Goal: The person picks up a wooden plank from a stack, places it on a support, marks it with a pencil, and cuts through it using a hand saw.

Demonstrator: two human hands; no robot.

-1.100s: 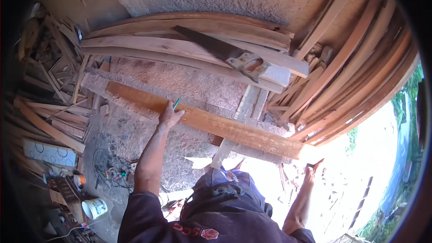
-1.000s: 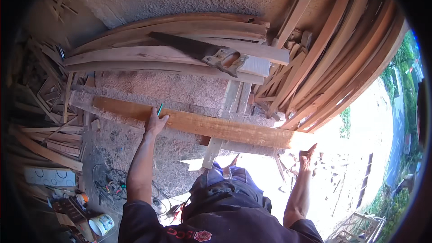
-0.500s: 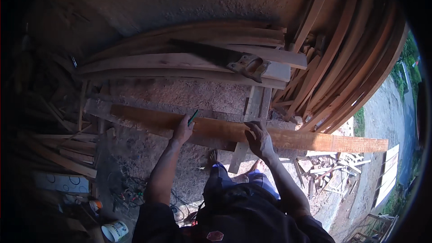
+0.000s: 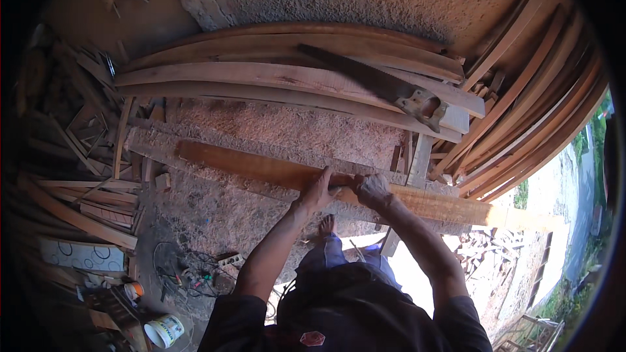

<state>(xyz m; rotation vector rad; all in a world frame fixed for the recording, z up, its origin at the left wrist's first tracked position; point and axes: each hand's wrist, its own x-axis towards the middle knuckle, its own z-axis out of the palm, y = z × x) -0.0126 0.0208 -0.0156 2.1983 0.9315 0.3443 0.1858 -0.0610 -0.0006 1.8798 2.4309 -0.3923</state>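
Note:
A long reddish-brown wooden plank [image 4: 261,164] lies across in front of me, its right end in bright sunlight. My left hand [image 4: 316,192] is closed at the plank's near edge, thumb up. Close to its right, my right hand [image 4: 373,191] is closed in a fist over the plank. The hands nearly meet. A dark brown patch shows between them, and I cannot make out what it is. What the right fingers hold is hidden.
Beyond the plank, a handsaw [image 4: 385,88] rests on stacked boards [image 4: 261,78]. More long boards [image 4: 521,104] lean at the right. Wood scraps [image 4: 85,202] pile up at the left, above a white bucket [image 4: 164,331]. Shavings [image 4: 222,215] cover the ground, and cables [image 4: 182,267] lie there.
My hands have come together over the plank, the left one moving right. The green pen-like stick in my left hand no longer shows. The view has shifted, so the saw and boards appear farther right.

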